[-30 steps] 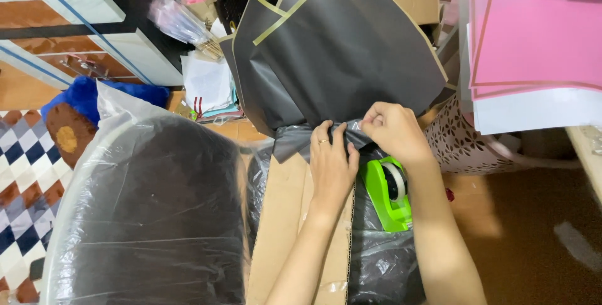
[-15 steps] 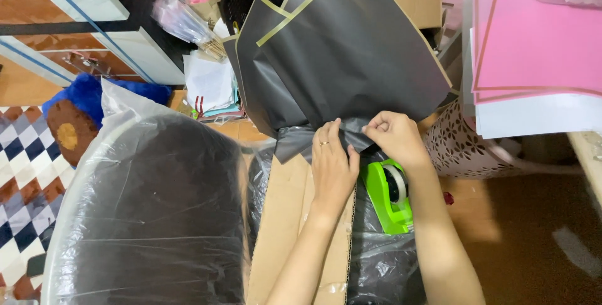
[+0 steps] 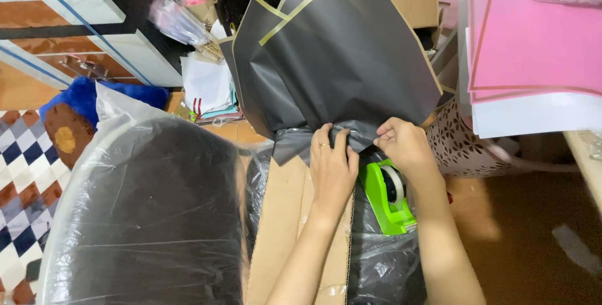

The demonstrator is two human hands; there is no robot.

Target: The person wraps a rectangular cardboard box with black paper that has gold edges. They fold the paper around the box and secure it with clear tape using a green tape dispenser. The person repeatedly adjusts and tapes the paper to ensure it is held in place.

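Head view: we see the left hand [image 3: 332,170] pressed flat on the gathered base of the dark grey wrapping paper [image 3: 338,60] with gold edging, fingers curled over the bunch; the right hand [image 3: 404,145] pinches the same gather from the side, grip closed on paper. The sheets fan upward above a cardboard sheet [image 3: 282,230]. A green tape dispenser [image 3: 389,195] sits just under the right wrist. We judge the gather is being secured; keeping it means holding the pinch tight.
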